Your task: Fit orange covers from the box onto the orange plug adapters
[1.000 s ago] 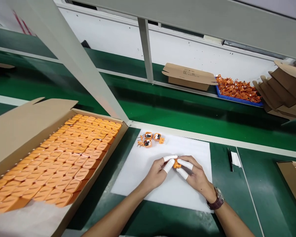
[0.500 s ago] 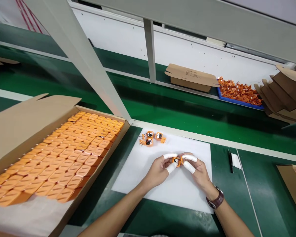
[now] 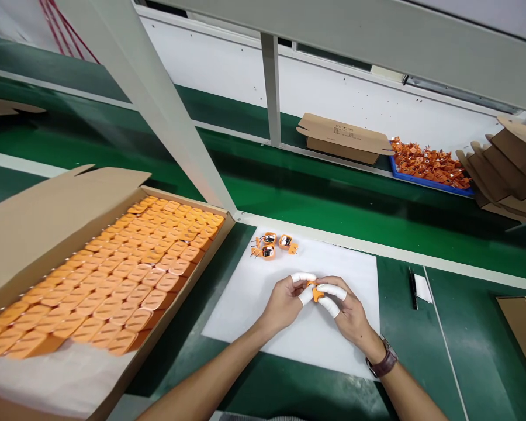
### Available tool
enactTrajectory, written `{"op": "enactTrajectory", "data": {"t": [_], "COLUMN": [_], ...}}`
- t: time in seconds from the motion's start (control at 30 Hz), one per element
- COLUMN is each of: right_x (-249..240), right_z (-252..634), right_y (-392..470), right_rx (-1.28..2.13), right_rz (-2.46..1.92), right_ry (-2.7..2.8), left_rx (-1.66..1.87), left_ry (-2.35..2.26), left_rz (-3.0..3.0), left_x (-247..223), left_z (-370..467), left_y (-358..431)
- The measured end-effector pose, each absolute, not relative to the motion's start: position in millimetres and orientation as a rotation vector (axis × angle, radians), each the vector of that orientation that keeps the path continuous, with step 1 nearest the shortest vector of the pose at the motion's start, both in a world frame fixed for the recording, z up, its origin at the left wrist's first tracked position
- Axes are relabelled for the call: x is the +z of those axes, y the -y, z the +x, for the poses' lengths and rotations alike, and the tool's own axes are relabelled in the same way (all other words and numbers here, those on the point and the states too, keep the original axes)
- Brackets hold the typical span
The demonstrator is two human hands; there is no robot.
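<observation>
Between my hands, over the white foam sheet (image 3: 263, 304), is a small orange plastic housing (image 3: 317, 293), mostly covered by fingers. My left hand (image 3: 284, 304) grips its left side, thumb and forefinger in white finger cots. On the other side my right hand (image 3: 350, 310), also in white finger cots, pinches an orange piece against it; whether that piece is fully seated I cannot tell. Farther back on the sheet lie three open orange housings (image 3: 268, 251) with dark and white parts inside and pronged orange pieces beside them.
At left a cardboard box (image 3: 188, 292) holds rows of orange housings. A blue tray (image 3: 429, 182) heaped with orange parts stands on the far ledge, between a flattened carton (image 3: 344, 137) and stacked cardboard (image 3: 508, 169). A black pen-like item (image 3: 414, 290) lies right of the sheet.
My right fingers have turned the orange piece over onto the housing, so the open inside no longer shows. My left hand keeps its grip. The view has shifted slightly.
</observation>
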State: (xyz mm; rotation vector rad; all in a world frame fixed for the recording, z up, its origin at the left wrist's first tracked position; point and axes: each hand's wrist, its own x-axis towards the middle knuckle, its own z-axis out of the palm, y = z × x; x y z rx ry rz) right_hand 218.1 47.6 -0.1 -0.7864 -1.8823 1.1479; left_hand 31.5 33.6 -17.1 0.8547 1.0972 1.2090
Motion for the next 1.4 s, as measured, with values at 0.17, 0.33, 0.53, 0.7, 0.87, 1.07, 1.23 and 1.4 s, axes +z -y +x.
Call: {"op": "enactTrajectory", "data": {"t": [0.17, 0.33, 0.53, 0.7, 0.87, 1.07, 1.23, 1.4], "right_x": [-3, -8, -14, -20, -15, -13, -14, -8], "right_z": [218, 219, 225, 227, 221, 221, 225, 233], "right_y": [-50, -49, -55, -61, -59, -55, -54, -57], "right_rx": [1.028, 0.976, 1.454, 1.702, 1.754, 1.638, 1.605, 1.723], "right_rz": [-0.836, -0.846, -0.959, -1.013, -1.003, -1.016, -1.014, -0.967], "right_ry": [1.899, 1.936, 1.668, 1.478, 1.413, 1.499, 1.565, 1.562], "left_rx": [1.093, 1.061, 1.062, 1.049, 1.046, 1.009, 1.047, 1.027], "left_ry": [-1.055, -1.015, -1.068, -1.1, -1.117, -1.085, -1.117, -1.134], "left_rz": [0.961, 1.054, 1.083, 1.202, 1.233, 1.172, 1.004, 0.937], "left_x": [-10, -8, -19, -20, -17, -14, -11, -3], "left_z": [26, 24, 28, 30, 28, 26, 29, 33], "left_y": [-34, -32, -27, -23, -22, -23, -26, -28]}}
